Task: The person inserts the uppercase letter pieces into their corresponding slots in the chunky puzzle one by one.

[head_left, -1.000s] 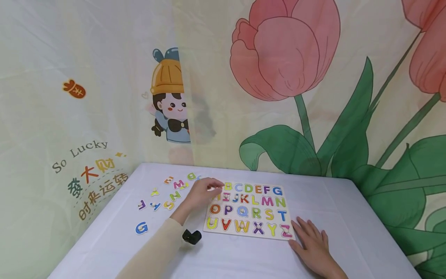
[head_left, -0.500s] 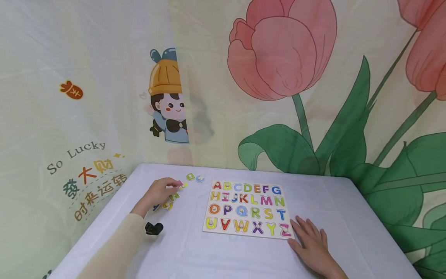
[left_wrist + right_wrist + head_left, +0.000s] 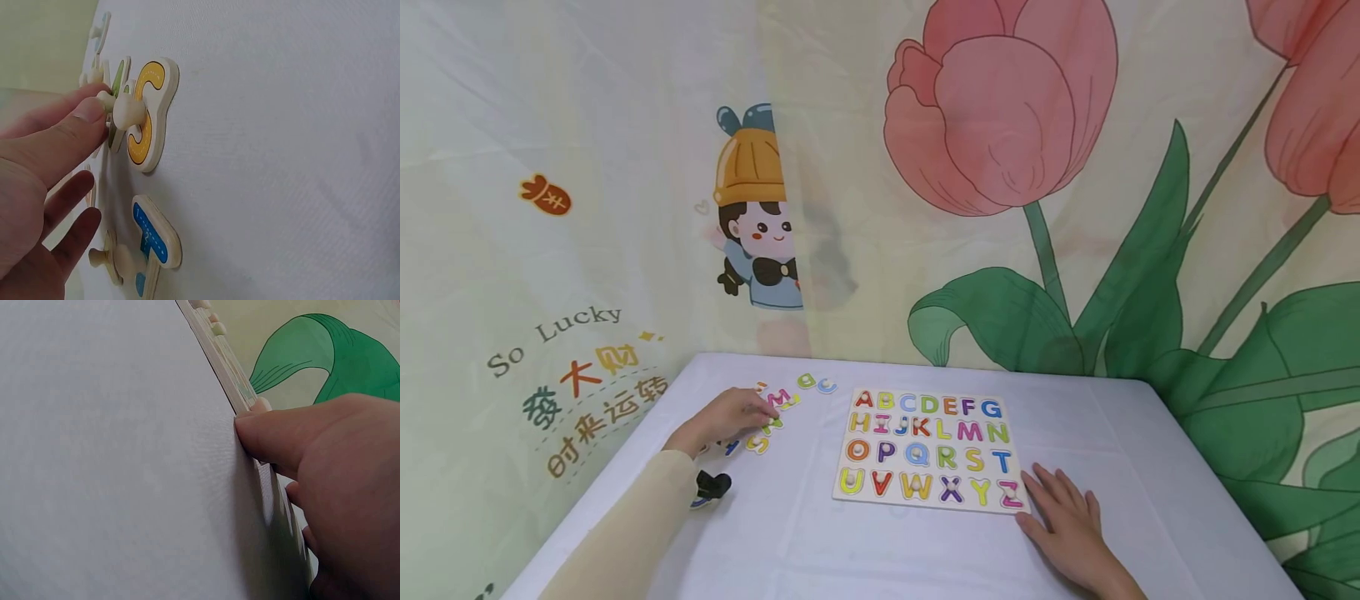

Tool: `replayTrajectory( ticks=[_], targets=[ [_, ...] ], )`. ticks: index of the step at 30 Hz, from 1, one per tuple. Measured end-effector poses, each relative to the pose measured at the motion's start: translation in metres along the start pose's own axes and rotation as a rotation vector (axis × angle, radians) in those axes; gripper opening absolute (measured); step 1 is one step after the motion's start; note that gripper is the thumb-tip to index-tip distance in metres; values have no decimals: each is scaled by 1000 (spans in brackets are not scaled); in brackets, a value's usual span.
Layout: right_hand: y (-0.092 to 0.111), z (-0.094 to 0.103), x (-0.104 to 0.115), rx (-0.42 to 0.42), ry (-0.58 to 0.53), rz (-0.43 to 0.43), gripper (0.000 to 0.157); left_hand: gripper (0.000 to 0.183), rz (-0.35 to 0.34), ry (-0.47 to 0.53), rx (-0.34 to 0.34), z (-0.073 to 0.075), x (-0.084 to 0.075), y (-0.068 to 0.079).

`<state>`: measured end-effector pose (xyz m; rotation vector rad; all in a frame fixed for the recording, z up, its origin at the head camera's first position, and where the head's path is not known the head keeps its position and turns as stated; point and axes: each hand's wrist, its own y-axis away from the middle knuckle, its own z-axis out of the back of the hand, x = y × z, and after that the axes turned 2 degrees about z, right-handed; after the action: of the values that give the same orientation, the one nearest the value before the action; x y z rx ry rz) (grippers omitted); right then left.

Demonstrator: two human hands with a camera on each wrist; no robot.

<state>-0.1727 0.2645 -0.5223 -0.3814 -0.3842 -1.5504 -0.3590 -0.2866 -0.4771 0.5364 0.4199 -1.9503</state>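
Observation:
At the left of the table my left hand reaches over loose letter pieces. Thumb and forefinger pinch the knob of the green letter N, seen beside the yellow letter S in the left wrist view. Just below lies the blue letter T. The alphabet puzzle board lies mid-table, its rows showing letters A to Z, some with knobs. My right hand rests flat with fingers spread at the board's lower right corner. Its thumb touches the board's edge in the right wrist view.
Beyond the left hand lie a pink letter M, a green letter D and a blue letter C. A blue letter piece is partly hidden behind the black wrist camera. A printed curtain hangs behind the table.
My left hand has moved from the board's upper left corner back to the loose letters, then slightly nearer, onto the N. A red A now shows at the board's corner. The right hand stays put.

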Motion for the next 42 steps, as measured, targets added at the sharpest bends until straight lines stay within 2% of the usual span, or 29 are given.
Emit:
replayTrajectory(
  ticks=[2,11,16,20,22,29,33,36,42],
  targets=[
    [0,0,1,-1,1,0,78,13,-26,-5,-8,-1,2,0],
    [0,0,3,7,-6,-9,77,13,-33,-45,-79,-7,1,0],
    [0,1,2,7,-11,-9,77,11,-92,-57,-133,-15,-7,-6],
    [0,0,1,9,-17,-14,77,12,-101,-44,-175,-26,-17,-9],
    [0,0,1,10,-16,-15,77,10,-79,-46,-198,-31,-22,-9],
    [-1,1,2,16,-11,-16,77,5,128,-24,-256,-42,-37,-5],
    [-1,3,3,11,-6,-11,78,6,218,-18,-278,-47,-40,0],
    [-1,4,3,10,-9,-8,77,7,236,-8,-277,-50,-41,4],
    [0,1,1,10,-16,-1,77,9,187,64,-229,-45,-41,10]
  ],
)
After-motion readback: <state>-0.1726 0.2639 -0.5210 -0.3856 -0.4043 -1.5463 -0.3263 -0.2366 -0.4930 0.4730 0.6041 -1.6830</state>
